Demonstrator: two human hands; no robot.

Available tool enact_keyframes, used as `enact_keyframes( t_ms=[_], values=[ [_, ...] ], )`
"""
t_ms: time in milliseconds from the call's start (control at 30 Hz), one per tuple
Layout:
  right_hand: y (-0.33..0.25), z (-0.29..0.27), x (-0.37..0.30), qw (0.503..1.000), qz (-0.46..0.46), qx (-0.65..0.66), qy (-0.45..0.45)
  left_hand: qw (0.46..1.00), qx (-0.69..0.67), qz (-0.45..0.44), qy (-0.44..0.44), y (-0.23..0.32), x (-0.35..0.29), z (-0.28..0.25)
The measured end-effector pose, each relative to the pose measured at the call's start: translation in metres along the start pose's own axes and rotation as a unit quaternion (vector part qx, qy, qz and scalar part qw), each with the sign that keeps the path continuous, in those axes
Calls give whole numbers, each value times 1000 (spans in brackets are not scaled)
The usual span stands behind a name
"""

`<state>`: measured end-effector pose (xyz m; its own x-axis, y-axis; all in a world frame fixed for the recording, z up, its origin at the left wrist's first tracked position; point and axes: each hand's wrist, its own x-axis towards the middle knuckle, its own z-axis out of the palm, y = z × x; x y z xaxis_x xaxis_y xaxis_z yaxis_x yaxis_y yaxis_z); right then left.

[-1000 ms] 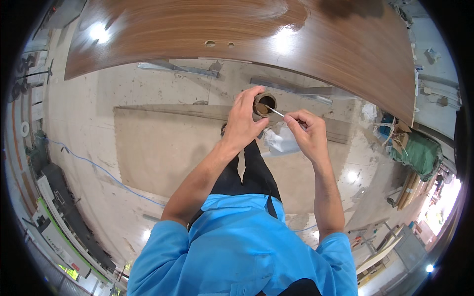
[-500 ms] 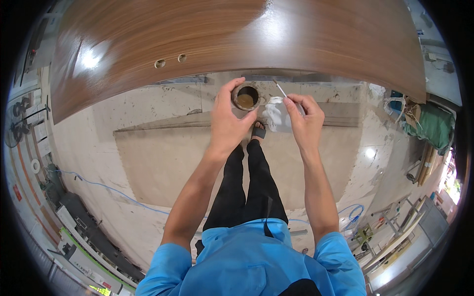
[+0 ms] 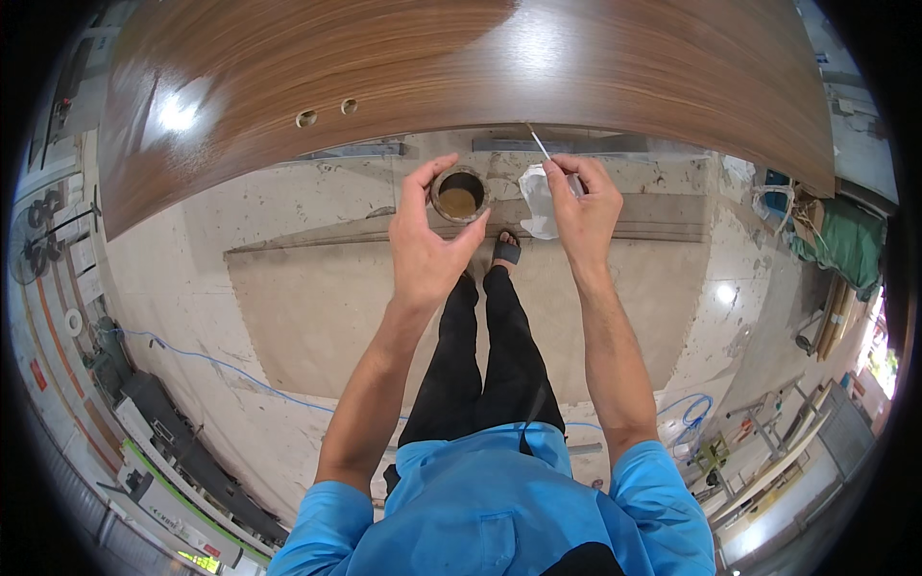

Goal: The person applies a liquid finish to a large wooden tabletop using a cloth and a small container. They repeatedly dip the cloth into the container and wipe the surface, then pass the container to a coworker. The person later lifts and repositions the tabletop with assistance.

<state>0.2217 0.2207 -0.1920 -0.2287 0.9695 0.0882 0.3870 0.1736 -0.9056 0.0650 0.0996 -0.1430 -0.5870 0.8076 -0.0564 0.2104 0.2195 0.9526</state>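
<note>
- Head view: the thin stick (image 3: 541, 145) has left the round cup (image 3: 471, 180), where it was dipping a second ago. Now its dark tip is up by the edge of the big wooden board (image 3: 413, 67). I can't tell if they touch.
- The cup is a bit lower and more to the left than half a second ago.
- The left hand (image 3: 432, 235) holds the cup between thumb and fingers. The right hand (image 3: 588, 206) pinches the stick.
- The cup has a rough, dirty rim, and brown stuff (image 3: 458, 203) is inside.
- The board is brown and shiny, with wavy wood lines and two holes (image 3: 306, 118) near its edge.
- A crumpled white thing (image 3: 538, 202) is just beside the right hand. I can't tell if that hand holds it too.
- A flat tan sheet (image 3: 317, 298) lies on the floor, and a foot in a dark sandal (image 3: 506, 250) stands on it.
- Metal bars (image 3: 355, 150) are partly hidden by the board.
- A blue hose (image 3: 230, 367) curls across the floor.
- A green bag (image 3: 850, 245) sits at the right.
</note>
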Motion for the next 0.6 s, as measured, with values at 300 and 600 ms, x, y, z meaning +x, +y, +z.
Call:
enact_keyframes(
  t_ms=[300, 600],
  values=[
    [2, 3, 0, 1000, -4, 5, 1, 1000, -16, -7, -4, -4, -5, -1],
    [3, 4, -1, 1000, 12, 13, 12, 1000, -23, -7, 1, -6, -5, -1]
  ],
)
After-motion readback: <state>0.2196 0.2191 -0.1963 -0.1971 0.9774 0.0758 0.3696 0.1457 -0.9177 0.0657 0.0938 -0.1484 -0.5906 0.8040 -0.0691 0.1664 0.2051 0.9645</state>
